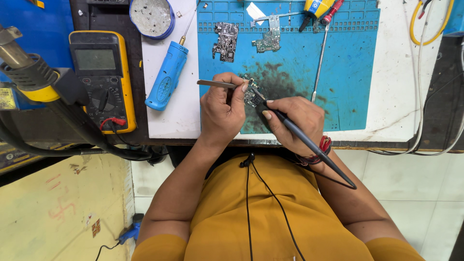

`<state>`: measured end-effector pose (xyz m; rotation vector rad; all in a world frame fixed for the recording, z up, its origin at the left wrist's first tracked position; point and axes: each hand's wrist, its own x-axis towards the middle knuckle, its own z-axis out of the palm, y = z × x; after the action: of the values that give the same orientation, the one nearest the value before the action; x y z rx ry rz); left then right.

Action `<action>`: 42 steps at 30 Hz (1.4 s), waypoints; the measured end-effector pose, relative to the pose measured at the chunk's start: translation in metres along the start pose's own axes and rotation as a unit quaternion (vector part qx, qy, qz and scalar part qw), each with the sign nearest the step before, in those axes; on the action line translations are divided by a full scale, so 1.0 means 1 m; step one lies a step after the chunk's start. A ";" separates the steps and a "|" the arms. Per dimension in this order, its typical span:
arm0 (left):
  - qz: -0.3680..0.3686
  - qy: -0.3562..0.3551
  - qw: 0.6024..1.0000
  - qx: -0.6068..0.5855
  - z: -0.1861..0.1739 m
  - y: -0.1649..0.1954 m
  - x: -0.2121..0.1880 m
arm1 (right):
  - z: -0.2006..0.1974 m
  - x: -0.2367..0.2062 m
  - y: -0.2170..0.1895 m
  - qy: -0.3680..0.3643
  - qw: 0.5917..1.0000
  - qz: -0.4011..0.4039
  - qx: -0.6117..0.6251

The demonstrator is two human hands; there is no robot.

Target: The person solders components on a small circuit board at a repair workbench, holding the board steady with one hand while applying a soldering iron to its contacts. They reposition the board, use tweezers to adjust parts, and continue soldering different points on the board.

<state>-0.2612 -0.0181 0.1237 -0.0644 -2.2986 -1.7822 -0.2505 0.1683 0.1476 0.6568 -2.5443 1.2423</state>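
Observation:
My left hand (pixel 222 108) is closed on metal tweezers (pixel 217 83) whose handle end sticks out to the left. Their tips reach a small green circuit board (pixel 251 94) lying on the scorched part of a blue work mat (pixel 348 63). My right hand (pixel 295 121) grips a dark soldering iron (pixel 309 142) like a pen, its tip on the same board and its handle and cord trailing back towards my right forearm. The two hands almost touch over the board.
Two more circuit boards (pixel 225 41) (pixel 268 41) lie at the mat's far edge, near screwdrivers (pixel 323 48). A blue handheld tool (pixel 166 77), a round tin (pixel 152 17) and a yellow multimeter (pixel 101 79) sit left. A hot-air nozzle (pixel 29 72) juts in at far left. Cables run along the right.

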 end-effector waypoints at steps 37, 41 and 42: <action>-0.021 0.006 1.000 0.020 0.003 0.008 -0.001 | -0.009 0.001 -0.006 0.000 1.000 -0.005 -0.004; -0.028 0.004 1.000 0.008 0.004 0.010 -0.003 | -0.011 -0.001 -0.008 0.002 1.000 -0.006 -0.004; -0.025 0.005 1.000 0.004 0.003 0.012 -0.004 | -0.012 -0.002 -0.009 0.002 1.000 -0.006 -0.002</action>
<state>-0.2558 -0.0114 0.1334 0.0031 -2.3203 -1.7932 -0.2440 0.1741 0.1603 0.6668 -2.5364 1.2322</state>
